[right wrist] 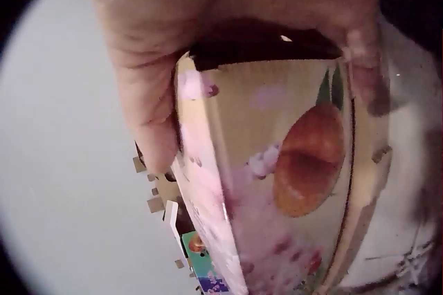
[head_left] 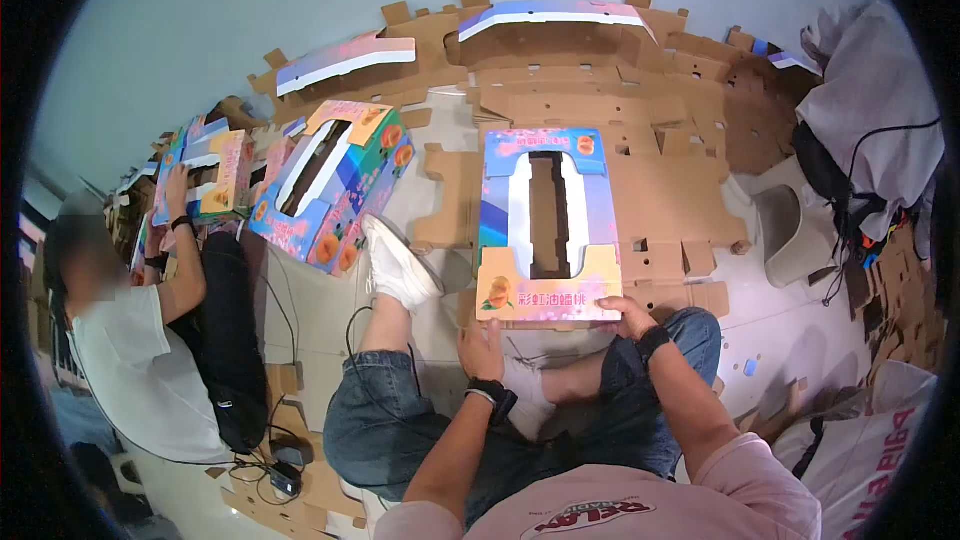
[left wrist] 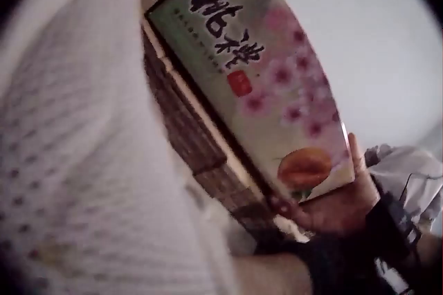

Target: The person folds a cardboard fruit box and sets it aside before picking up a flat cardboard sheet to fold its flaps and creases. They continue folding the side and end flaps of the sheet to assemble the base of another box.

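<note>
A printed fruit carton (head_left: pixel 592 200) with a long opening in its top is in front of me in the head view. Blossoms and peaches decorate its near flap. My right hand (head_left: pixel 622 318) grips the near right corner, thumb over the top edge. At the near left corner my left hand (head_left: pixel 482 348) holds the carton from its near side. The left wrist view shows the carton's end panel (left wrist: pixel 256 80) with dark lettering and a peach. In the right wrist view, thumb and fingers straddle a panel (right wrist: pixel 270 170) bearing a peach.
Flattened brown cardboard (head_left: pixel 660 190) lies beyond and right of the carton. Another printed carton (head_left: pixel 345 195) stands at left, near a seated person (head_left: pixel 140 340) handling a similar one. A pale bin (head_left: pixel 795 230) stands at right. Cables (head_left: pixel 285 480) lie on the lower-left floor.
</note>
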`<state>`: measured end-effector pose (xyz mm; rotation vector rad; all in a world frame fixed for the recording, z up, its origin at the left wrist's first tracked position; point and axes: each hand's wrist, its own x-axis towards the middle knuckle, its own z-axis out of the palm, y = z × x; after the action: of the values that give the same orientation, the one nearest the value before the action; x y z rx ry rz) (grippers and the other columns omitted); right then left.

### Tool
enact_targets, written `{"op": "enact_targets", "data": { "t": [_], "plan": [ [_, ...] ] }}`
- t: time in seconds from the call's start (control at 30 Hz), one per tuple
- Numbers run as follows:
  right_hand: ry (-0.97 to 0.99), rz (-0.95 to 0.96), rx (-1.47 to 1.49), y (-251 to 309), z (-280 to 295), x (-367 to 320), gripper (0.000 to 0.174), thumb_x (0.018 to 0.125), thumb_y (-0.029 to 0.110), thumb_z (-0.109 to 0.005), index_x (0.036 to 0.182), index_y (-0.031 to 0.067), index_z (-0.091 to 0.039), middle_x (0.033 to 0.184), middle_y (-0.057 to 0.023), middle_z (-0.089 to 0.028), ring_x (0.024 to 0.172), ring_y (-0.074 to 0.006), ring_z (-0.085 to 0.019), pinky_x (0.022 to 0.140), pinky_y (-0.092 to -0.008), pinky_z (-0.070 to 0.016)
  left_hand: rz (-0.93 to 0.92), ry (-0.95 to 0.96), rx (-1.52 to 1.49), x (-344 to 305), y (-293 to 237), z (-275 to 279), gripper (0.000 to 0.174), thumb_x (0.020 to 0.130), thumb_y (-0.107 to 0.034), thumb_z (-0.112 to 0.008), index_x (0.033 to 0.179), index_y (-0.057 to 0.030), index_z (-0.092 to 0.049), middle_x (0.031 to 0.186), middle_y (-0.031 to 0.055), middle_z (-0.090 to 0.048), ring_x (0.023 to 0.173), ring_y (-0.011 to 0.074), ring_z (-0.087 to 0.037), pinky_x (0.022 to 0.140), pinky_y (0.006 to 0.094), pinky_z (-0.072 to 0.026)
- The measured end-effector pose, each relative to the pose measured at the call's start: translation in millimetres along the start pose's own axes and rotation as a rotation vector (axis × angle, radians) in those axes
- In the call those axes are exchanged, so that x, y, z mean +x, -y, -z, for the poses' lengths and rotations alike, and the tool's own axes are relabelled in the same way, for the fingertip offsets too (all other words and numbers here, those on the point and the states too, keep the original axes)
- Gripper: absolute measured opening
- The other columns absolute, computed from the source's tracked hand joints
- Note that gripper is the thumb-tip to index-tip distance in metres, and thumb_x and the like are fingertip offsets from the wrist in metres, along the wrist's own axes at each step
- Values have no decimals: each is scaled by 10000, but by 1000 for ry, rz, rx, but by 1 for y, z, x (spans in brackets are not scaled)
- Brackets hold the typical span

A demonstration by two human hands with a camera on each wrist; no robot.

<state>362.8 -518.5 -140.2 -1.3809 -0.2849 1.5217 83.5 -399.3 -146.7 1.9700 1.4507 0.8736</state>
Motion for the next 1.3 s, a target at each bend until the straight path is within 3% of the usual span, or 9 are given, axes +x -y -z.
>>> {"op": "enact_targets", "data": {
  "t": [0.2,0.5,0.67,0.87,0.97,1.03,1.1,1.23,1.3],
  "plan": [
    [164,15,188,12,-2,-1,533,742,291,-673,1202,50,-555,1041,-83,-646,879,-241,-620,739,-385,-517,15,64,27,2,0,7,378,925,-314,-527,1150,-10,-553,926,192,-642,905,383,-590,986,463,-367],
    [-56,338,196,80,-47,49,341,757,257,-663,1001,25,-608,999,-100,-644,973,-262,-610,809,-439,-515,40,122,57,4,2,0,473,952,-414,-474,1251,-57,-557,988,188,-675,972,360,-614,999,460,-368],
    [-68,53,31,116,-63,112,408,712,354,-710,1008,89,-619,917,-82,-645,792,-255,-619,615,-407,-488,36,61,130,3,-1,0,423,891,-390,-556,1130,-49,-635,915,152,-694,892,345,-628,1016,474,-357],
    [-60,106,200,118,-66,99,428,712,300,-682,1056,61,-591,968,-113,-639,798,-278,-621,612,-414,-503,92,132,123,4,2,-4,416,881,-395,-585,1102,-51,-662,901,142,-698,899,321,-635,1009,456,-376],
    [-87,189,305,112,-31,84,479,729,278,-644,1129,30,-553,1097,-168,-613,895,-313,-618,699,-447,-524,61,92,126,5,7,-12,397,864,-383,-611,1080,-54,-667,885,126,-697,881,307,-639,992,450,-385],
    [-69,150,379,109,-10,51,607,706,286,-650,1268,116,-494,1226,-136,-573,1075,-357,-577,896,-541,-469,72,94,131,2,11,-14,376,856,-376,-618,1071,-73,-670,893,116,-698,880,300,-639,1008,443,-377],
    [-13,242,386,99,24,32,639,696,287,-646,1284,95,-485,1235,-141,-576,1085,-361,-573,928,-528,-467,86,95,136,2,12,-14,355,848,-370,-625,1063,-92,-673,900,106,-699,880,293,-638,1023,436,-369],
    [-294,449,334,96,76,2,641,673,264,-662,1251,46,-492,1198,-144,-598,1083,-367,-578,972,-520,-463,77,109,153,2,9,-12,323,840,-350,-645,1044,-101,-679,863,83,-695,844,266,-641,1001,430,-384],
    [-230,468,326,100,112,6,613,670,272,-689,1231,107,-506,1195,-128,-589,1072,-349,-569,932,-521,-475,48,82,157,3,9,-12,298,843,-340,-648,1029,-110,-681,837,71,-692,819,253,-644,988,425,-393]
  ]
}}
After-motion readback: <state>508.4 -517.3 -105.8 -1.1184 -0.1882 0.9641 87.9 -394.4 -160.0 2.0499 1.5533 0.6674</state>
